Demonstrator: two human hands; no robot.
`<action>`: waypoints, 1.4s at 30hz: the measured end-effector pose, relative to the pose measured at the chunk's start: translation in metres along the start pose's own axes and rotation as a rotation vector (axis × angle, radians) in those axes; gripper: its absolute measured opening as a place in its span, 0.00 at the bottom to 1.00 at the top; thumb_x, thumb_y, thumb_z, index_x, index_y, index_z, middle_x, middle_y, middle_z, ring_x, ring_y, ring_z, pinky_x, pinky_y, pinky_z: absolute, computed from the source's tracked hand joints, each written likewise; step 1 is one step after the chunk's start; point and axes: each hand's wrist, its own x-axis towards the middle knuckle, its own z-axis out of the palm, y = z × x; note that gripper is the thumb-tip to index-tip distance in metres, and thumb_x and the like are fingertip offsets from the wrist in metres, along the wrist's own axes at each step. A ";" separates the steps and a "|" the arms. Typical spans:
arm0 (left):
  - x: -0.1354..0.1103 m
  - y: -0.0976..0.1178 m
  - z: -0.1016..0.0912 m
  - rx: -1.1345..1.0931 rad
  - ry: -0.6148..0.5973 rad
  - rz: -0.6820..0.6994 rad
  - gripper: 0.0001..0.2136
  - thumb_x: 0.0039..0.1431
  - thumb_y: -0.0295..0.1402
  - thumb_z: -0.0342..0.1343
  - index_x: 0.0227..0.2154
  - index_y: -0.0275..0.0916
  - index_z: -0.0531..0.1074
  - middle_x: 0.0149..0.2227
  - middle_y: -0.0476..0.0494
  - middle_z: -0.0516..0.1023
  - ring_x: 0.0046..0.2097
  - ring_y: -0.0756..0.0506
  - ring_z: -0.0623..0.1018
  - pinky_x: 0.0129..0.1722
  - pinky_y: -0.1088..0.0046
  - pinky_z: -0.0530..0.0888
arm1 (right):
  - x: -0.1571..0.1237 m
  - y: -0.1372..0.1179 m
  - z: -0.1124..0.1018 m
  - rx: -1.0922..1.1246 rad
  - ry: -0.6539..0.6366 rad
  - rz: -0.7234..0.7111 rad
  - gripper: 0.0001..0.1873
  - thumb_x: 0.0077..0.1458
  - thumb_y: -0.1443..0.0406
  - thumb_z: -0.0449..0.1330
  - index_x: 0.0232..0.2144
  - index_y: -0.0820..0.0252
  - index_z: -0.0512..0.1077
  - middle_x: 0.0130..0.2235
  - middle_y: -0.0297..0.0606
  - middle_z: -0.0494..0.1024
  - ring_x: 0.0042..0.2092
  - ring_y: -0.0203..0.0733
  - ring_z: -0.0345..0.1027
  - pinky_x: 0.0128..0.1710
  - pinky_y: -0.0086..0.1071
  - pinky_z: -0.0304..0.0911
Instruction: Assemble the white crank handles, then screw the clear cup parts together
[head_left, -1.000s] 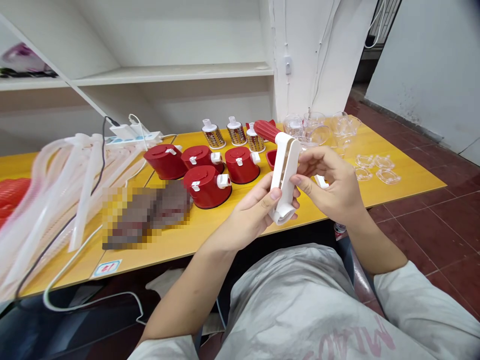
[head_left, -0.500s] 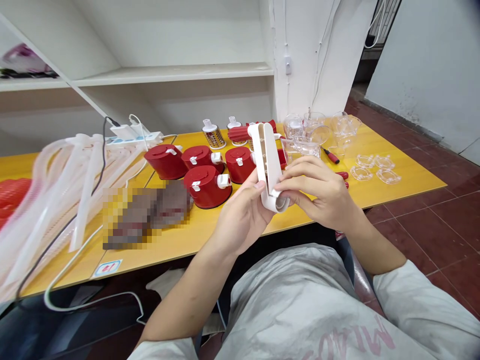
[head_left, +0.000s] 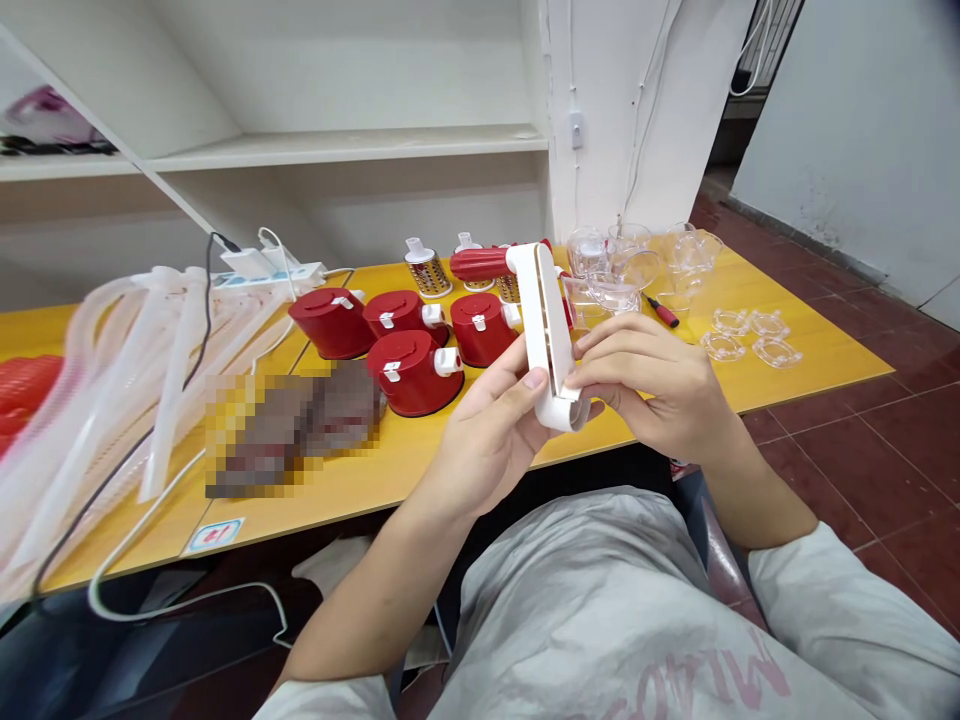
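I hold a white plastic crank arm (head_left: 545, 320) with a red grip (head_left: 480, 264) at its top, upright above the front edge of the yellow table (head_left: 817, 362). My left hand (head_left: 487, 440) wraps its lower part from the left, thumb on the white arm. From the right, my right hand (head_left: 652, 385) pinches the round hub at its bottom end. Both hands are closed on it.
Several red round bases (head_left: 409, 370) stand on the table, with metal grater drums (head_left: 425, 270) behind. Clear plastic hoppers (head_left: 622, 262) and rings (head_left: 750, 335) lie at the right, beside a red screwdriver (head_left: 661, 310). Translucent tubes (head_left: 142, 350) and a power strip (head_left: 259, 265) fill the left.
The crank arm swung from leaning right to about upright, and its red grip now points left. Both hands kept hold and shifted slightly left.
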 end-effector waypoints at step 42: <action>-0.002 0.002 0.002 -0.058 0.081 0.006 0.17 0.70 0.38 0.69 0.57 0.40 0.82 0.56 0.37 0.87 0.47 0.42 0.85 0.43 0.70 0.85 | -0.003 -0.011 0.012 -0.035 0.029 0.019 0.11 0.70 0.73 0.65 0.50 0.55 0.82 0.44 0.40 0.84 0.47 0.42 0.81 0.50 0.39 0.80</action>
